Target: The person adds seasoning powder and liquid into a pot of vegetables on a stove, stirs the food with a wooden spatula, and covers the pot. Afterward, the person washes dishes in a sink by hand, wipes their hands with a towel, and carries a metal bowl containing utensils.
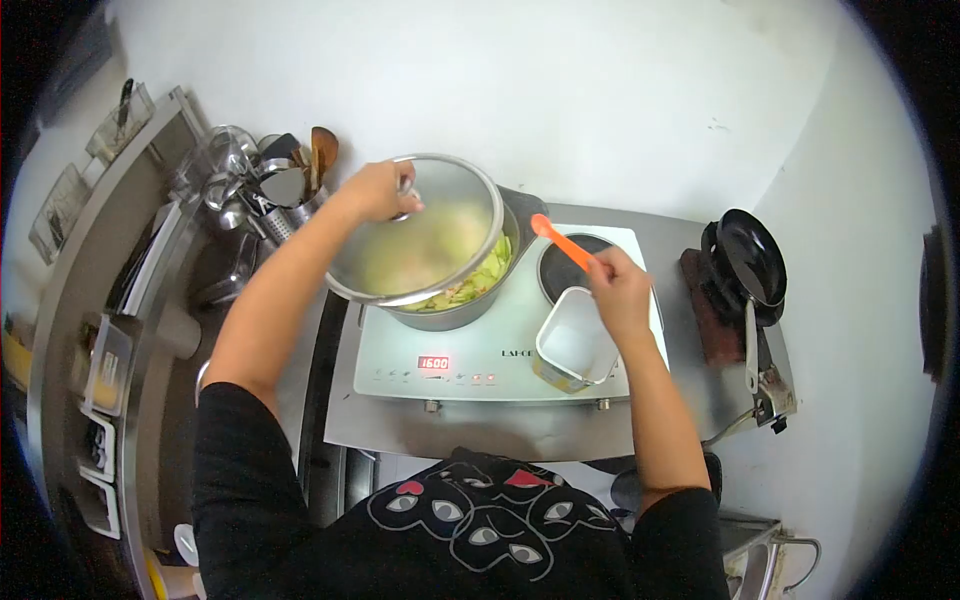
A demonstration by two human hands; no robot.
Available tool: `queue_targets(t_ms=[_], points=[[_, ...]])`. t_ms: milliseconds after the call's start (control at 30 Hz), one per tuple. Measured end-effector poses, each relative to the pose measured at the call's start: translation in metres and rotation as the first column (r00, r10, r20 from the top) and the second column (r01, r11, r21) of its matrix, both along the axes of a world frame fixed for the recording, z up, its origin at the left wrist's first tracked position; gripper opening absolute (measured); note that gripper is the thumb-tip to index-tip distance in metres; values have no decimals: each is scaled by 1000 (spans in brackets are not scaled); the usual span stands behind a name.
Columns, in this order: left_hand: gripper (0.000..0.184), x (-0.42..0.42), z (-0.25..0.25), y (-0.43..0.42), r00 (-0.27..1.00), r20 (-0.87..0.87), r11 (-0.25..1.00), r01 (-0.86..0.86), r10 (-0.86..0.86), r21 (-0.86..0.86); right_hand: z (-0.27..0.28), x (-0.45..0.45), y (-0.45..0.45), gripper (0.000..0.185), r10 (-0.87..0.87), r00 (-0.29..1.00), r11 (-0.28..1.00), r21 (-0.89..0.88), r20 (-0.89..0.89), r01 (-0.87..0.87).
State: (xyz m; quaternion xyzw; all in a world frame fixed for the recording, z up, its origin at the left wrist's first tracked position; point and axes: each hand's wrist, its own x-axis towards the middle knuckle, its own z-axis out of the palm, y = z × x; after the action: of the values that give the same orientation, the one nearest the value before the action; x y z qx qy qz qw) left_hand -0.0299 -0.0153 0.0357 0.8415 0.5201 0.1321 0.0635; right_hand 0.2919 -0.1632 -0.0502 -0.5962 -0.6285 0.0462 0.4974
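Both pinch: left hand (380, 192) the glass lid (445, 240), right hand (622, 290) the orange spoon (563, 243); best steady that lid over the pot (450, 319).

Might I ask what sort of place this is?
Almost certainly a kitchen: a pot of chopped greens sits on a cooktop, with a cluster of cooking utensils to the left.

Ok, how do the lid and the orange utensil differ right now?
Look: the lid is round, metal-rimmed and see-through, while the orange utensil is slim and opaque.
Size: the lid is far wider than the orange utensil.
Place: the left hand holds the lid over the pot; the right hand holds the orange utensil above the cooktop.
Shared: each is gripped in one hand.
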Motion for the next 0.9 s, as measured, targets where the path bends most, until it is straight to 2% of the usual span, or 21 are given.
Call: queue_targets(t_ms=[100,200,300,533,733,833,900], points=[[41,15,-27,9,998,-25,998,59,-58,11,1,17,-29,11,-66,935,988,-154,-349,12],[42,27,-37,10,995,-36,996,94,-94,-8,-7,39,-52,13,-112,859,980,-200,-499,11],[42,34,-39,9,997,-31,997,63,-64,-53,-9,53,-76,11,-109,806,984,-180,-582,3],[41,35,-48,14,996,-3,996,87,-87,-8,-24,80,-115,11,-181,731,980,-181,-657,80],[43,34,-49,12,996,77,997,42,-37,-65,-51,108,-132,12,-271,588,963,-206,-762,176],[42,36,-50,9,997,42,998,56,-57,25,-74,124,-144,13,-339,466,937,-250,-818,243],[42,44,-45,-8,993,-22,902,115,-117,417,-87,132,-151,14,-315,383,943,-239,-868,233]])
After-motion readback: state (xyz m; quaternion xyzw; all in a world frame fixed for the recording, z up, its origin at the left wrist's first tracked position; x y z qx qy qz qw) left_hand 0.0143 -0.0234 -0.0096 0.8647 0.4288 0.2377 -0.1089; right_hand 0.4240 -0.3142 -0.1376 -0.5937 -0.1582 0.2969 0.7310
